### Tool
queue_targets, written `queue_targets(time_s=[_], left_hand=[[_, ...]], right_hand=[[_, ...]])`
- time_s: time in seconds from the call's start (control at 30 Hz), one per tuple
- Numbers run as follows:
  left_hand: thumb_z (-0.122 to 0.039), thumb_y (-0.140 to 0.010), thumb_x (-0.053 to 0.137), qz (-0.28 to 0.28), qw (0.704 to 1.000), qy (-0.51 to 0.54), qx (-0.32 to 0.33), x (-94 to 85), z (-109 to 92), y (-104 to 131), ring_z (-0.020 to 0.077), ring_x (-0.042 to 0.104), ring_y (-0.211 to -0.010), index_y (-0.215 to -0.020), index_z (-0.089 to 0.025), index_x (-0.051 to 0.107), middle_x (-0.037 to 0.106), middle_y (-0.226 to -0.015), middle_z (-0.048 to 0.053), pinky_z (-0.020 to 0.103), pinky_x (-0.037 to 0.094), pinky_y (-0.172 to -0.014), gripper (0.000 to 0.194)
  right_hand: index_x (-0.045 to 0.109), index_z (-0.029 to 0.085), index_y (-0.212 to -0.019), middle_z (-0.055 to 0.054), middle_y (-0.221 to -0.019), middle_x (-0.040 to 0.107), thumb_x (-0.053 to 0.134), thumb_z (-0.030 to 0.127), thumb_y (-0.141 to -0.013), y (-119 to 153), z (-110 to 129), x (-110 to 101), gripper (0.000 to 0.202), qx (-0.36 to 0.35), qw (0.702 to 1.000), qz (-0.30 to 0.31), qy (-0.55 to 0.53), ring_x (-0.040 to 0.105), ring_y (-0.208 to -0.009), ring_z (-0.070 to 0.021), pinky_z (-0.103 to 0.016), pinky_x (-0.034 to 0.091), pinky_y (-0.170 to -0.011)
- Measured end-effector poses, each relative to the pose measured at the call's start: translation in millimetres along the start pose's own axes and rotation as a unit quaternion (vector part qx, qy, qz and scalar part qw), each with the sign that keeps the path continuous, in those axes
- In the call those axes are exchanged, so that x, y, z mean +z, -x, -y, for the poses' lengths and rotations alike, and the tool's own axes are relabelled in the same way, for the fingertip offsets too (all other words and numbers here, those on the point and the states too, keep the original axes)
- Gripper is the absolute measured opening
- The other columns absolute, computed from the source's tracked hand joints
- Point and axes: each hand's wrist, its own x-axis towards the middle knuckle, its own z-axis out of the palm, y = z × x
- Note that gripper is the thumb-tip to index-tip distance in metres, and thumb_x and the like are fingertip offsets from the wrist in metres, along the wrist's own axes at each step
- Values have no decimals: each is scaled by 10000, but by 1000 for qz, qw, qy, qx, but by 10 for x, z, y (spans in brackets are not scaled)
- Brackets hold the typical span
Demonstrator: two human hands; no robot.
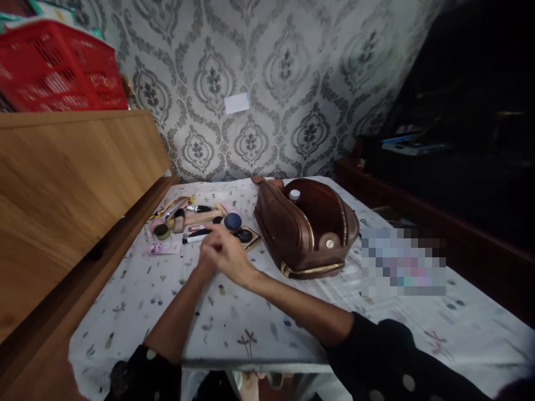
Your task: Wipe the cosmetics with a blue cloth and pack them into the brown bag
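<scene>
Left hand (207, 257): meeting my right, grip I can't tell.
Right hand (234, 257): fingers curled, hold unclear.
Blue disc (233, 222): just beyond, short reach.
Bag (288, 228): open, rightward.

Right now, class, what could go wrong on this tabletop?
The right hand is close to the round blue-topped item, so it might knock it. The left hand is beside the crowded cosmetics, which could get scattered. The brown bag gapes open; the white-capped item inside might fall out if it tips.

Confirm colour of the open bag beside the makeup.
Brown bag, with gold-coloured zips; shows best in the head view.
</scene>
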Motion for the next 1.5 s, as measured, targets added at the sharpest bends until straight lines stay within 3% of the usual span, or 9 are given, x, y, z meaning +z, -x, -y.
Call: queue_targets(time_s=[0.13,0.2,0.43,0.6,0.77,1.0,1.17,1.33,1.5], left_hand=[[-327,-978,365,-14,997,-42,-59,-268,343,-292,216,688,-924,-1013,-187,666,733,-981,66,348,552,-833,334],[-277,-978,350,-18,992,-82,-92,-377,498,-482,230,679,-997,-1068,-165,653,732,-1045,94,355,533,-881,336],[-122,-912,512,78,966,-229,-88,-524,886,-1189,289,605,-1213,-1279,-178,612,657,-1300,148,401,477,-1004,384],[-359,-951,630,191,935,-297,-37,-463,1098,-1513,249,623,-1141,-1267,-168,602,613,-1308,117,475,546,-964,370],[-379,-954,626,246,906,-344,-14,-388,1222,-1683,238,635,-1108,-1272,-173,597,615,-1292,112,454,564,-931,379],[-381,-952,629,268,896,-353,-19,-471,1215,-1787,242,636,-1108,-1284,-169,588,614,-1292,110,463,566,-927,396],[-353,-942,633,259,913,-316,-23,-657,1108,-1733,212,652,-1011,-1163,-179,638,673,-1137,77,400,552,-887,282],[-300,-886,587,195,947,-254,17,-973,819,-1703,218,639,-986,-1062,-236,663,711,-1025,34,299,474,-826,202],[-403,-892,543,159,966,-190,72,-1365,407,-1540,190,608,-849,-1051,-218,670,712,-1018,23,282,435,-748,275]], right_hand=[[593,149,-1234,-108,-1055,688,491,160,-853,-6,-577,-123,394,-14,982,-157,102,624,-1006,-243,-397,498,-927],[613,151,-1200,-145,-1160,658,499,148,-833,-4,-789,-142,384,-32,968,-191,158,576,-1119,-284,-458,467,-996],[630,134,-1240,-187,-1357,561,506,165,-869,38,-1112,-20,392,-8,953,-177,247,483,-1267,-325,-526,399,-1068],[652,166,-1193,-165,-1318,580,519,171,-887,23,-1181,-13,333,-13,953,-175,247,494,-1251,-305,-484,413,-1046],[651,182,-1195,-156,-1327,572,518,168,-888,13,-1190,-16,335,-2,952,-179,250,491,-1243,-308,-481,413,-1033],[659,177,-1181,-154,-1323,572,531,146,-856,13,-1168,-15,351,8,953,-178,247,489,-1238,-317,-492,404,-1047],[664,167,-1188,-168,-1330,568,521,159,-871,13,-1131,-27,348,14,954,-173,244,482,-1255,-323,-507,409,-1059],[670,151,-1187,-178,-1355,565,512,165,-886,35,-1111,-49,340,-7,956,-174,236,480,-1271,-328,-513,412,-1066],[657,188,-1211,-144,-1299,620,473,184,-945,77,-1101,-55,324,-109,965,-157,181,540,-1232,-278,-489,429,-1095]])
